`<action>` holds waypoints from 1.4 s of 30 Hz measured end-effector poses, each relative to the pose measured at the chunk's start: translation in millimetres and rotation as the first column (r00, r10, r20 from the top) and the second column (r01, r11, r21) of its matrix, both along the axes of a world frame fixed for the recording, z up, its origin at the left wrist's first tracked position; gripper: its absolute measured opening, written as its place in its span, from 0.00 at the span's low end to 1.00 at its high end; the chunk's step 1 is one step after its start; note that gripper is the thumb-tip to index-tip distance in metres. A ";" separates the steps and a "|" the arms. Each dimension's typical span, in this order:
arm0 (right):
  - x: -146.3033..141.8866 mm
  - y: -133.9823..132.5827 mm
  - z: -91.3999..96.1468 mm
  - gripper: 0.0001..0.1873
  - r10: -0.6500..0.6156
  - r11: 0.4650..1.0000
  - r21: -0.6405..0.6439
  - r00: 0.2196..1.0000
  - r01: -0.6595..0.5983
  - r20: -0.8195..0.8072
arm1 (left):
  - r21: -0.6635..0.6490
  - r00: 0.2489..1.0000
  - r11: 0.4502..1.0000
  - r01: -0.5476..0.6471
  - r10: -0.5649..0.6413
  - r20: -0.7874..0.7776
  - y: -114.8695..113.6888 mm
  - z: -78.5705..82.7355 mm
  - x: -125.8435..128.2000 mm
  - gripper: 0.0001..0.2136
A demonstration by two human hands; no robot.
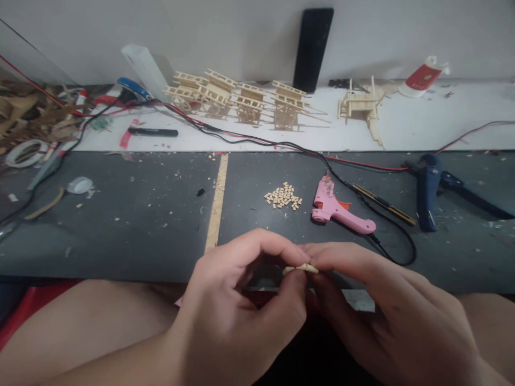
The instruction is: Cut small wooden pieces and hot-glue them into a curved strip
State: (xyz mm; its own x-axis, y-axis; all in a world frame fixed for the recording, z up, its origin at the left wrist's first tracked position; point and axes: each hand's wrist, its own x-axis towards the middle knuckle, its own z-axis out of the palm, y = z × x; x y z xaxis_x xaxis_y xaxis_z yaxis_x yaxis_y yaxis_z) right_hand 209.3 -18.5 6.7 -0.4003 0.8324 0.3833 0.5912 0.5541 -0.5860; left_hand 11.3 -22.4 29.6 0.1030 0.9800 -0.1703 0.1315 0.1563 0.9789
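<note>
Between the fingertips of both hands is a small pale wooden piece (pixel 306 267), held just in front of the desk's near edge. My left hand (pixel 249 300) pinches its left end with thumb and forefinger. From the other side my right hand (pixel 374 295) grips the right end. The fingers cover most of the piece, so its full shape cannot be made out. Beyond the hands lies a heap of tiny wooden bits (pixel 283 196). A pink glue gun (pixel 341 206) rests on its side to the right of that heap.
Several miniature wooden carts (pixel 287 102) and a small wooden structure (pixel 362 104) stand along the white back strip. A black phone (pixel 314 51) leans on the wall. At right are a craft knife (pixel 384 203) and a dark blue tool (pixel 428 193); cables (pixel 257 140) cross the desk.
</note>
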 end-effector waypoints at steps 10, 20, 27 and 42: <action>-0.1 2.3 3.1 0.10 -0.007 1.000 -0.015 1.000 0.007 -0.008 | -0.009 1.000 1.000 -0.003 0.002 -0.023 -0.9 -1.6 1.3 0.07; -1.4 2.7 2.0 0.10 0.000 1.000 0.000 1.000 0.000 -0.007 | -0.012 1.000 1.000 0.004 -0.005 -0.007 -1.3 -1.8 0.3 0.06; 2.5 -1.4 0.6 0.09 0.000 1.000 -0.007 1.000 0.000 0.012 | -0.063 1.000 0.998 0.009 -0.010 -0.003 -0.7 -2.5 0.0 0.05; -1.0 2.4 4.3 0.09 -0.019 1.000 0.012 1.000 0.019 0.001 | -0.144 0.999 0.989 0.013 -0.008 0.031 0.0 -4.0 -3.4 0.02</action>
State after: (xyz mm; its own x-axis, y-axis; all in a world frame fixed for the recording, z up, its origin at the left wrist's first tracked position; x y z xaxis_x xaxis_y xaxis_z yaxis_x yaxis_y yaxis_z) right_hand 208.4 -16.1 11.0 -0.3851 0.8352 0.3925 0.6024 0.5497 -0.5787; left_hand 7.9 -22.4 25.7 0.1203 0.9442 -0.3066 0.1044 0.2951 0.9497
